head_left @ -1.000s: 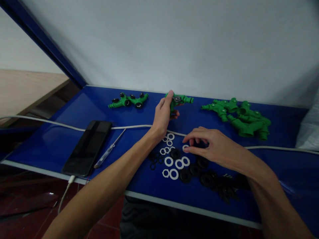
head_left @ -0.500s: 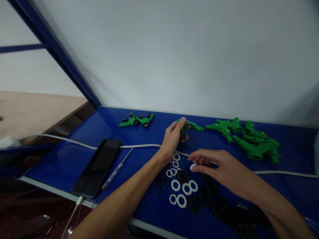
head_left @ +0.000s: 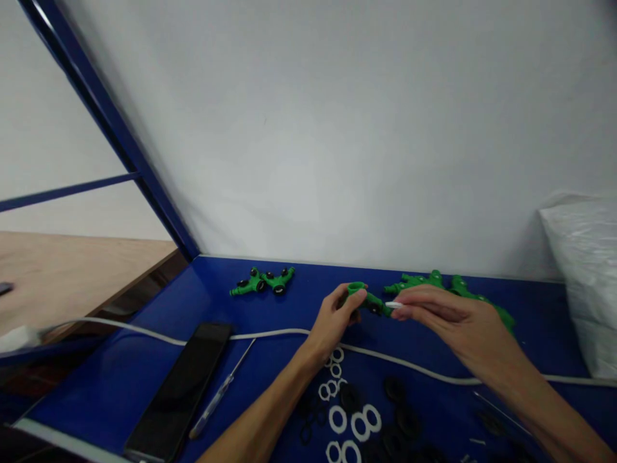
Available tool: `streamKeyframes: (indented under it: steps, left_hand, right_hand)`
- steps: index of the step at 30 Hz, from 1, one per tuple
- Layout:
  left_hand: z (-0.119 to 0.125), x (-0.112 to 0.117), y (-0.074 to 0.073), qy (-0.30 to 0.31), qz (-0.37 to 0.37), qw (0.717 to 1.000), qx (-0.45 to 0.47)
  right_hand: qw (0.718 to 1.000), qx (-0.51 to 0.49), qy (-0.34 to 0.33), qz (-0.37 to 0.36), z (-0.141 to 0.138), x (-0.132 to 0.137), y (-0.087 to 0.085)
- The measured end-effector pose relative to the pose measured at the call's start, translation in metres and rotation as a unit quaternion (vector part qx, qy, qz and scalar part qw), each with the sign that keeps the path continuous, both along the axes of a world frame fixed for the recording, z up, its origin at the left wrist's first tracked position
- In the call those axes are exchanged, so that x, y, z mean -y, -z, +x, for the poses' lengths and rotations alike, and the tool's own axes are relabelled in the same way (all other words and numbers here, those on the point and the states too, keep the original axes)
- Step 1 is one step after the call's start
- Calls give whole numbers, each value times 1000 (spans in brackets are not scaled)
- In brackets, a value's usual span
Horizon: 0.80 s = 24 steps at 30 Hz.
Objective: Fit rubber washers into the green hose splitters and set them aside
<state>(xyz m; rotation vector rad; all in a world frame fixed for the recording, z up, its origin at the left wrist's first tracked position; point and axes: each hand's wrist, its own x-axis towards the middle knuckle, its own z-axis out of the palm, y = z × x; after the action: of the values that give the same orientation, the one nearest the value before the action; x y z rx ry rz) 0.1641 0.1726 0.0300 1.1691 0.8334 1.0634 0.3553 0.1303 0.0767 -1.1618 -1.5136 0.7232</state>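
My left hand (head_left: 333, 321) is closed around a green Y-shaped hose connector (head_left: 357, 287), whose wide mouth faces up. A black valve knob shows on the branch that points right. In my right hand (head_left: 453, 316), thumb and fingers pinch a white ring (head_left: 393, 305), seen nearly edge-on. That ring is right beside the end of the connector's right branch; whether they touch I cannot tell. Below my hands lie several loose white rings (head_left: 331, 419) and several black rings (head_left: 407, 421).
Two green connectors with black knobs (head_left: 274, 287) lie at the back left. More green connectors (head_left: 424, 280) are partly behind my right hand. A white cable (head_left: 284, 332) crosses the blue table. A phone (head_left: 186, 386), a screwdriver (head_left: 212, 405) and a plastic bag (head_left: 583, 276) are around.
My right hand has brought the white ring up to the connector's right branch. My left hand has turned the connector so its wide mouth points up. The view has tilted upward.
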Motion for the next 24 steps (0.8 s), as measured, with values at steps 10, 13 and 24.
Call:
streamKeyframes:
  steps: [10,13,24]
  left_hand:
    - [0,4,0,31,1,998,-54]
    - [2,6,-2,36,24,996,-77]
    - [0,10,1,63,103,985,-126]
  right_hand:
    - [998,-48,20,-19,3,-2,25]
    - [998,-68,16,5,1,-1,27]
    - [1000,12,4,29,-5,3,35]
